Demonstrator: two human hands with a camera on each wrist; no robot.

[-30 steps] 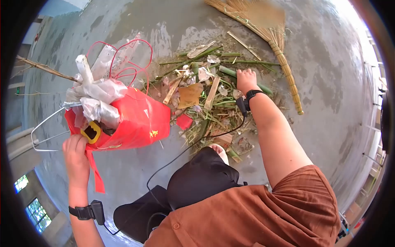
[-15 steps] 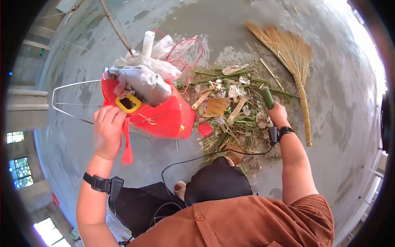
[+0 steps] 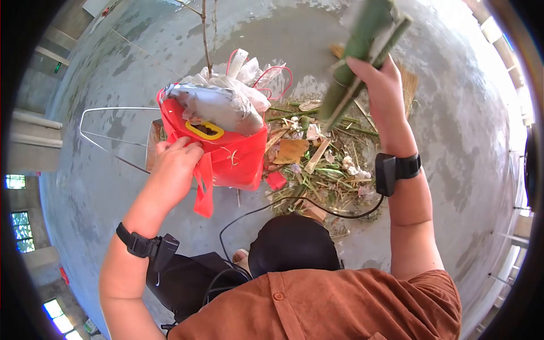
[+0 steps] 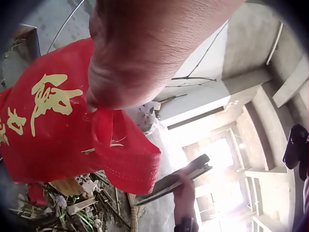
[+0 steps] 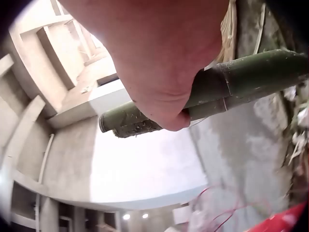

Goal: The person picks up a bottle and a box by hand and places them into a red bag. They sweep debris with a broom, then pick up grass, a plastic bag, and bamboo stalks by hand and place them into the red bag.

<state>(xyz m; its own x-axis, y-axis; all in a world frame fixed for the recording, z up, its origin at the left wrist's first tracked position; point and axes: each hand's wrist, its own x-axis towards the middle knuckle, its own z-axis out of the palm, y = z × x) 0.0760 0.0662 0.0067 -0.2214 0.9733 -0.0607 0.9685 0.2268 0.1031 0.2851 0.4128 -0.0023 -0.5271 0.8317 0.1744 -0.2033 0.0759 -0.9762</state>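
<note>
My left hand (image 3: 178, 167) grips the top edge of a red bag (image 3: 241, 161), beside a hanging red strap (image 3: 204, 198). Yellow lettering shows on the bag's side in the left wrist view. Crumpled clear plastic (image 3: 221, 105), a yellow-rimmed handle (image 3: 205, 131) and a thin branch fill its mouth. Raised over the debris, my right hand (image 3: 386, 93) holds green bamboo pieces (image 5: 256, 75), gripped side by side along their length. In the right wrist view the palm hides their middle.
A pile of plant stems, paper scraps and wood bits (image 3: 334, 170) lies on the concrete floor (image 3: 464, 141). Behind the right hand a straw broom (image 3: 409, 85) is partly covered. Metal wire framing (image 3: 113, 109) juts left of the bag. A black cable (image 3: 306, 198) hangs across the front.
My right hand has picked bamboo up from the pile and lifted it high, away from the floor. The left hand keeps its grip on the bag, which sits more upright in view.
</note>
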